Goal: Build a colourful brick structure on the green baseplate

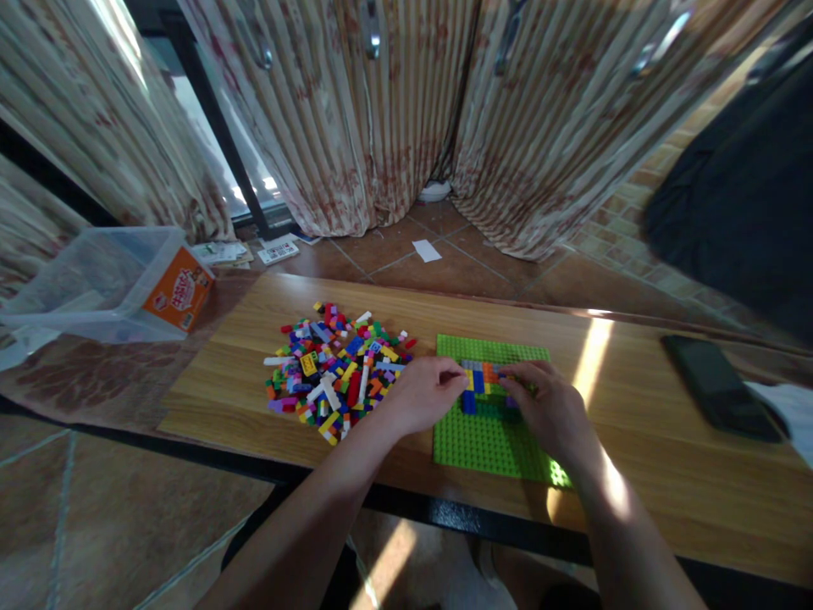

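Note:
A green studded baseplate [489, 436] lies on the wooden table [641, 440]. A small patch of coloured bricks [481, 377], blue, orange, yellow and grey, is built on its upper middle. My left hand [427, 394] rests at the plate's left edge with its fingers curled together against the built bricks. My right hand [550, 407] lies over the plate's right half, fingers bent and pinched at the same patch. What either hand holds is hidden by the fingers. A heap of loose coloured bricks [336, 368] lies just left of my left hand.
A clear plastic box [95, 288] with an orange label stands at the far left. A black phone [721, 385] lies at the table's right, beside a white sheet [791, 415]. Curtains, a tiled floor and papers lie beyond the table.

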Demonstrator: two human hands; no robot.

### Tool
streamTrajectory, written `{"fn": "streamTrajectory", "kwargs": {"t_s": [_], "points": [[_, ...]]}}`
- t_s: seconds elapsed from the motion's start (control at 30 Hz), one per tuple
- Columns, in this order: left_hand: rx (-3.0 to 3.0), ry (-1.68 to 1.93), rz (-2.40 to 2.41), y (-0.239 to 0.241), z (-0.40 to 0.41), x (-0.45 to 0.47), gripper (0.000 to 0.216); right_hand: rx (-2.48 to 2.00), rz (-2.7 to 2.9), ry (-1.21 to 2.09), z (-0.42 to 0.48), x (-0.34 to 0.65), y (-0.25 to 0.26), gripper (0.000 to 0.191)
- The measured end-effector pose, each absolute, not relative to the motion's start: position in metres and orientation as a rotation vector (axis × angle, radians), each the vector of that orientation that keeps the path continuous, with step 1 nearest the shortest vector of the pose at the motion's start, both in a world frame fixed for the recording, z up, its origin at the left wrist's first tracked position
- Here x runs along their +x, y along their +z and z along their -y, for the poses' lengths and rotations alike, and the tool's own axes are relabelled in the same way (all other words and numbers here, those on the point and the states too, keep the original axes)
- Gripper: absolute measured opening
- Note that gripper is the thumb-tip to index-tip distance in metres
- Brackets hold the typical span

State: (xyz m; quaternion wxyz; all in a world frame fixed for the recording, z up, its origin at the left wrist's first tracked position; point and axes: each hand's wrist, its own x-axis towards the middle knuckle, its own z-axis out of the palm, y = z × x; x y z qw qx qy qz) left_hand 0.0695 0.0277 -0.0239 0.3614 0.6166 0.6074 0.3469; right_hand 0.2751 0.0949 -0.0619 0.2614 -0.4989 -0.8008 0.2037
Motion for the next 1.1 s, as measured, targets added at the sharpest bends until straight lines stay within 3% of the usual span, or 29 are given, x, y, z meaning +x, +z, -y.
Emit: {"fn": "streamTrajectory", "kwargs": {"t_s": [0.83, 1.1], "points": [[1.636, 0.768, -1.61, -0.02, -0.027, 0.069, 0.025, -1.51, 2.081, 0.353, -0.088, 0.261, -0.062, 0.029], [1.651, 0.752, -1.62, -0.02, -0.026, 0.068, 0.024, -1.449, 2.089, 0.595, -0.095, 0.271, -0.063, 0.028]]}}
